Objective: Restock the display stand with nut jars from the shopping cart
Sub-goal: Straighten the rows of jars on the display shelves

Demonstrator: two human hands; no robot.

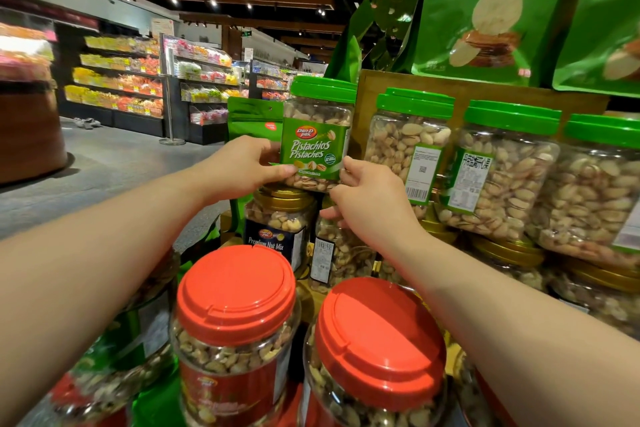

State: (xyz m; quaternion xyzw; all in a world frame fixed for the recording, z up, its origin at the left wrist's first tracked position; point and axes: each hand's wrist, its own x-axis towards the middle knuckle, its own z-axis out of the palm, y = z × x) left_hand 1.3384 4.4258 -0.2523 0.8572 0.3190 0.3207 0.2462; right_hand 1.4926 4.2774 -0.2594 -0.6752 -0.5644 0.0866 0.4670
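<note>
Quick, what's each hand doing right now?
Left hand: grips the pistachio jar low on its left side.
Right hand: fingers curled on the same jar's lower right edge.

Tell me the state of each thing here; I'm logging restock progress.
Pistachio jar: upright, green lid on, held by both hands, atop a gold-lidded jar.
Left hand: grips the jar's left side.
Right hand: grips its lower right corner.
Premium Nut Mix jar: upright, gold lid on.
Red-lidded jars: upright, closed.
Shelf pistachio jars: closed, labels turned away.

Bottom edge cuts the red-lidded jars (235,340) (labels blurred).
</note>
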